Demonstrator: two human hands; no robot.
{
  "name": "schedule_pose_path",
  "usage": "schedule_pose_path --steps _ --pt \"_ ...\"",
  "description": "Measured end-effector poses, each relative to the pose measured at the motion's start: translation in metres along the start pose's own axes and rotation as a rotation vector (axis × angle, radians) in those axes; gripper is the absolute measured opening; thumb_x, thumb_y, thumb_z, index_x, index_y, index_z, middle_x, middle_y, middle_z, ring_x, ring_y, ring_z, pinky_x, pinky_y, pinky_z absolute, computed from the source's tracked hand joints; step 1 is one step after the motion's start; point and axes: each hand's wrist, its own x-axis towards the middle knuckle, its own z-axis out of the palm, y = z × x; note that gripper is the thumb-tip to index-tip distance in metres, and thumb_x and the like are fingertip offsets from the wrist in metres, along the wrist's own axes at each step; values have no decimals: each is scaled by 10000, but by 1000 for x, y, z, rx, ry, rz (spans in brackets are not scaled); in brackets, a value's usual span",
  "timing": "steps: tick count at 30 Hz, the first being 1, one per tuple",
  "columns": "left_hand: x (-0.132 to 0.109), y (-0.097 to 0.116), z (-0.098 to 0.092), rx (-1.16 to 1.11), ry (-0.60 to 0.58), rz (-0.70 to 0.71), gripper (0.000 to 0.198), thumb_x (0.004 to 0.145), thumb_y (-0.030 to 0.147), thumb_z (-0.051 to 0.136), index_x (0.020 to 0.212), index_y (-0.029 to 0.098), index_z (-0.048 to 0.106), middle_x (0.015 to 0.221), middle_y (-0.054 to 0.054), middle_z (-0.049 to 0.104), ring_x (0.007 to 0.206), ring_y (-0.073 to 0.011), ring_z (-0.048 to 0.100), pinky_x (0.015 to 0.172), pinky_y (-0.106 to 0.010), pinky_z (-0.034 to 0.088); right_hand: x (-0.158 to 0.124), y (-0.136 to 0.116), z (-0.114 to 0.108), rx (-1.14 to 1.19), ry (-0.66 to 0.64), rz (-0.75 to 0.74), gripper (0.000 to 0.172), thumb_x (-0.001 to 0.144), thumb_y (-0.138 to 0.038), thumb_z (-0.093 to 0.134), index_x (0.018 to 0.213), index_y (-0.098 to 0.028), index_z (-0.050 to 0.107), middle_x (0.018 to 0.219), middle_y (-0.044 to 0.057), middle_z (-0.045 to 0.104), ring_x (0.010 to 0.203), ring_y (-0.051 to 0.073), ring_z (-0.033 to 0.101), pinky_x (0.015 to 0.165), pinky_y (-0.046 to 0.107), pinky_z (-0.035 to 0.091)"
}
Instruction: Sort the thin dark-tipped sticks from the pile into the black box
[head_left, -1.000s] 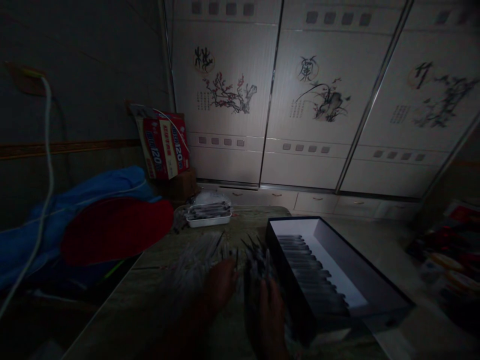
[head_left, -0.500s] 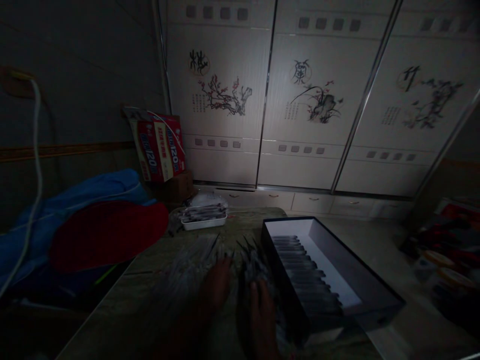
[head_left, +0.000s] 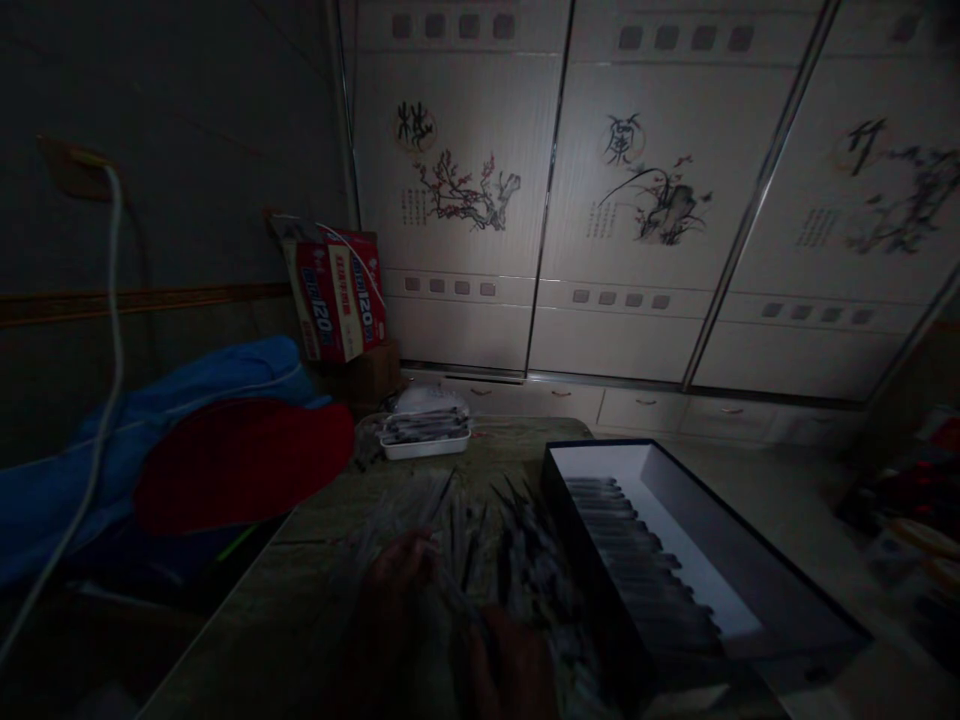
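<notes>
My left hand (head_left: 397, 575) is closed, its fingertips pinched at one end of a thin, pale strip that looks like a clear plastic sleeve (head_left: 452, 592). Toward the strip's other end, my right hand (head_left: 517, 660) curls round a slender dark stick like a pen, blurred in the dim light. A loose heap of clear sleeves (head_left: 390, 510) lies beyond my left hand. Several dark pen-like sticks (head_left: 525, 540) are spread between my right hand and the open box. Inside that dark-edged box (head_left: 757, 540), several slim wrapped pieces (head_left: 637, 555) lie in a row along the left side.
A white tray (head_left: 427, 450) of thin sticks stands at the table's (head_left: 262, 590) far end. Left of the table lie red cloth (head_left: 247, 465) and blue cloth (head_left: 202, 385), with a white cable (head_left: 112, 300) hanging nearby. A red carton (head_left: 337, 295) stands before the sliding cabinet doors (head_left: 637, 200).
My left hand has drawn back to the left and now pinches a thin strip. My right hand has come off the dark sticks, nearer to me. The view has shifted slightly left.
</notes>
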Motion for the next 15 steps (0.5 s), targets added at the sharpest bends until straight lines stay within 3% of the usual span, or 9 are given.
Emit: schedule_pose_path --steps 8,15 --pt "1 -22 -3 19 -105 64 334 749 433 634 963 181 687 922 -38 725 876 -210 663 762 -298 538 2 3 1 -53 -5 -5 531 981 -493 252 896 -222 701 739 84 724 621 180 689 592 244 508" --pt "-8 -11 5 151 -111 120 216 777 369 566 842 197 680 766 -18 717 732 -200 659 699 -304 528 -5 7 3 -29 -16 38 466 971 -501 292 972 -256 689 802 90 731 668 204 694 629 276 504"
